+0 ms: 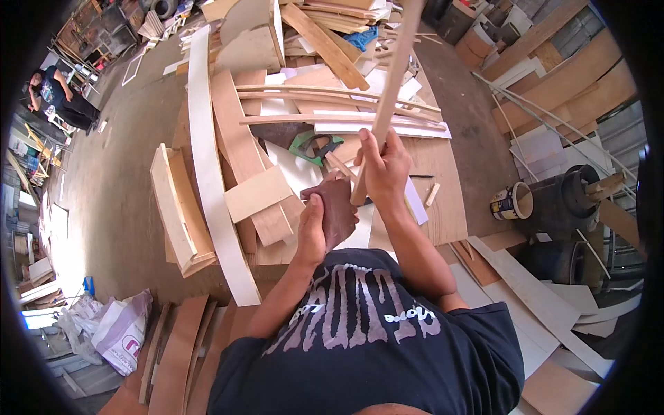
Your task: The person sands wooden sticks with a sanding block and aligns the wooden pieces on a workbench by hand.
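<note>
My right hand [386, 166] is closed around a long, thin wooden strip [394, 79] that stands nearly upright and runs past the top of the view. In my left hand [315, 232] is a reddish-brown sheet [333, 213], perhaps sandpaper, gripped with the thumb on its near face. The strip's lower end is beside the sheet's right edge; whether they touch I cannot tell. Just beyond my hands a green-handled saw [316, 146] lies among wood pieces. A small flat board [258, 193] is left of my left hand.
The wooden worktable [443, 200] holds many strips and offcuts. A long white-faced board [207, 152] and a narrow wooden box [181, 207] line its left side. At right stand a bucket [510, 202] and a dark barrel [564, 197]. Another person [66, 100] is far left.
</note>
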{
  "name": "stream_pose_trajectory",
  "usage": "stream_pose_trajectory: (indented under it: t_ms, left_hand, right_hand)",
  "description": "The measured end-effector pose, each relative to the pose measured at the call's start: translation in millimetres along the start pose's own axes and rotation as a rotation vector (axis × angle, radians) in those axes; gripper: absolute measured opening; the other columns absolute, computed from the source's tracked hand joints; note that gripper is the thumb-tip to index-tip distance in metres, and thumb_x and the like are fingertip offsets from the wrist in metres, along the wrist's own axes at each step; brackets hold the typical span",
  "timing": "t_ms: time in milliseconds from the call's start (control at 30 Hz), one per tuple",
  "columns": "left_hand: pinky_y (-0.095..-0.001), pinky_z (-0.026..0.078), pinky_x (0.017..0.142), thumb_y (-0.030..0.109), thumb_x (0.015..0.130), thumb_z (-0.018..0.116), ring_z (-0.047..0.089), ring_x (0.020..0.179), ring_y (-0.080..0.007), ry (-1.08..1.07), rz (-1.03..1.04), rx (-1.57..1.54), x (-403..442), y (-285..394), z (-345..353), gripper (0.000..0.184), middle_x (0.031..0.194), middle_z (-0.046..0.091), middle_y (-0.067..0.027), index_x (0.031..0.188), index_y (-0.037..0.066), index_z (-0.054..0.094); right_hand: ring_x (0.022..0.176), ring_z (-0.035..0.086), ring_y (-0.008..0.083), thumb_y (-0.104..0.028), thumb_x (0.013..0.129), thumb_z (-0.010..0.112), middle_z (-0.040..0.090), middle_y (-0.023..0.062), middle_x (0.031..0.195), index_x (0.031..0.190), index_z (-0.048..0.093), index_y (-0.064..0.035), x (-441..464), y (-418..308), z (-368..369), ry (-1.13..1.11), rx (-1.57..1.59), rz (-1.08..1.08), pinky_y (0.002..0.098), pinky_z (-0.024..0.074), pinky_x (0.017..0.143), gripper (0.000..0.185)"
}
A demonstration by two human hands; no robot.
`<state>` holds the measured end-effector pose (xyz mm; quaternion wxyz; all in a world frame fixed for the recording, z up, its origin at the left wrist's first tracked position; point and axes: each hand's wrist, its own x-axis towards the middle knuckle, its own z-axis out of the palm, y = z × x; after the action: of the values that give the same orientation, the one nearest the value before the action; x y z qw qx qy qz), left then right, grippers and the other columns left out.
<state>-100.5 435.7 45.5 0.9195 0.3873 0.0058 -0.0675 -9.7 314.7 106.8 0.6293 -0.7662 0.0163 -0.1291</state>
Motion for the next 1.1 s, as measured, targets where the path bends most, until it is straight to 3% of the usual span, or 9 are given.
stream_pose_trajectory:
  t_ms: [67, 133, 267, 333, 400, 633, 833, 967, 1100]
  left_hand:
    - [-0.0319, 0.055, 0.077, 0.063, 0.102, 0.033, 0.066, 0.089, -0.02, 0.022, -0.023, -0.033, 1, 3, -3, 0.078, 0.116, 0.061, -0.0119, 0.156, 0.006, 0.028]
    - [-0.0383, 0.055, 0.085, 0.065, 0.1, 0.036, 0.065, 0.099, -0.027, -0.057, -0.002, 0.032, 0, 1, -9, 0.082, 0.136, 0.053, -0.0144, 0.157, 0.008, 0.021]
    - [-0.038, 0.055, 0.085, 0.065, 0.1, 0.037, 0.065, 0.099, -0.0258, 0.01, 0.039, 0.079, 3, 0, 0, 0.084, 0.137, 0.052, -0.0146, 0.157, 0.005, 0.021]
    - [-0.0298, 0.052, 0.083, 0.065, 0.101, 0.034, 0.063, 0.098, -0.0194, 0.07, 0.125, 0.11, 2, 1, 11, 0.082, 0.125, 0.056, -0.0138, 0.156, 0.004, 0.026]
    - [-0.0303, 0.05, 0.088, 0.064, 0.101, 0.035, 0.06, 0.104, -0.019, 0.1, 0.175, 0.119, 4, 1, 23, 0.083, 0.13, 0.052, -0.0138, 0.156, 0.003, 0.025]
    - [-0.0332, 0.035, 0.111, 0.059, 0.104, 0.034, 0.043, 0.134, -0.0222, 0.111, 0.292, 0.204, 10, -11, 12, 0.083, 0.151, 0.038, -0.0159, 0.155, -0.005, 0.022]
    - [-0.0341, 0.024, 0.117, 0.06, 0.104, 0.03, 0.036, 0.141, -0.0226, 0.121, 0.277, 0.322, 11, -12, 11, 0.083, 0.152, 0.038, -0.0149, 0.154, -0.007, 0.023]
    - [-0.0295, 0.043, 0.1, 0.051, 0.107, 0.031, 0.056, 0.116, -0.0172, 0.056, 0.212, 0.396, 3, -8, 13, 0.074, 0.131, 0.056, -0.0132, 0.154, -0.006, 0.025]
    - [-0.0278, 0.048, 0.087, 0.048, 0.108, 0.033, 0.061, 0.098, -0.0148, 0.049, 0.197, 0.382, 2, -19, 7, 0.068, 0.114, 0.063, -0.0093, 0.151, -0.004, 0.033]
  right_hand:
    - [0.058, 0.056, 0.0065, -0.031, 0.099, 0.065, 0.06, 0.001, 0.064, 0.095, 0.061, -0.0035, 3, 0, -2, 0.047, -0.023, 0.003, 0.023, 0.0398, 0.053, 0.028]
    - [0.06, 0.058, 0.0076, -0.028, 0.099, 0.066, 0.061, 0.0007, 0.067, 0.097, 0.06, -0.0053, 1, 3, -1, 0.042, 0.292, -0.048, 0.0227, 0.0412, 0.056, 0.023]
    - [0.066, 0.055, 0.0068, -0.023, 0.098, 0.066, 0.055, 0.0003, 0.075, 0.1, 0.057, -0.008, -7, -2, -2, 0.15, 0.44, -0.09, 0.0221, 0.042, 0.061, 0.018]
    - [0.06, 0.053, 0.0083, -0.021, 0.099, 0.063, 0.053, 0.0019, 0.071, 0.1, 0.051, -0.0061, -11, 5, 7, 0.236, 0.432, -0.146, 0.0232, 0.0431, 0.056, 0.02]
    - [0.061, 0.048, 0.0115, -0.025, 0.102, 0.056, 0.049, 0.0025, 0.075, 0.112, 0.047, -0.0077, -19, 10, 13, 0.278, 0.742, -0.294, 0.0276, 0.0443, 0.062, 0.022]
    - [0.068, 0.047, 0.0143, -0.021, 0.104, 0.049, 0.047, 0.0043, 0.085, 0.119, 0.042, -0.0158, -36, 3, 7, -0.061, 0.919, -0.29, 0.0305, 0.045, 0.063, 0.018]
    - [0.073, 0.046, 0.0123, -0.02, 0.106, 0.047, 0.048, 0.0048, 0.092, 0.125, 0.043, -0.0079, -35, -8, 8, -0.188, 1.041, -0.117, 0.0277, 0.0429, 0.068, 0.023]
    - [0.072, 0.05, 0.0086, -0.019, 0.106, 0.048, 0.054, 0.0028, 0.087, 0.121, 0.049, -0.0003, -17, -22, 1, -0.295, 0.571, -0.109, 0.0234, 0.0434, 0.065, 0.024]
    - [0.075, 0.059, 0.0081, -0.017, 0.103, 0.056, 0.061, 0.0037, 0.088, 0.12, 0.054, 0.0014, -17, -24, 5, -0.336, 0.518, 0.022, 0.0224, 0.0472, 0.062, 0.025]
